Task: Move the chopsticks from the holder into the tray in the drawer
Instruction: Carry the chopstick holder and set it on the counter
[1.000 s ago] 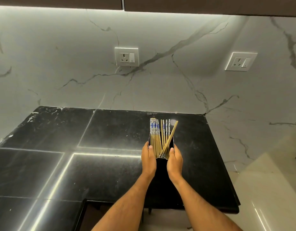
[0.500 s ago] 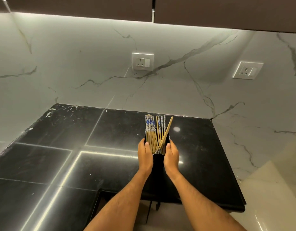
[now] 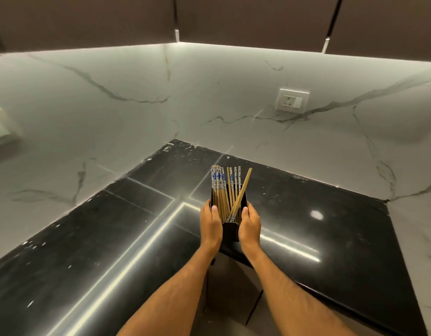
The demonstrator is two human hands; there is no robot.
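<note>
A black box-shaped holder (image 3: 230,231) sits between my two hands above the inner corner of the black counter. Several wooden chopsticks (image 3: 223,190) with blue-and-white patterned tops stand in it; one leans diagonally to the right. My left hand (image 3: 211,224) grips the holder's left side, thumb at its rim. My right hand (image 3: 249,225) grips its right side the same way. No drawer or tray is in view.
The glossy black L-shaped counter (image 3: 112,238) wraps around a dark gap below my arms. White marble walls (image 3: 136,112) rise behind it, with a socket (image 3: 292,100) at the back right and a switch plate (image 3: 1,128) at far left. Dark cabinets (image 3: 233,18) hang above.
The view has swung left, so the counter corner and left wall now show. Both hands still hold the holder, which has travelled left along the counter.
</note>
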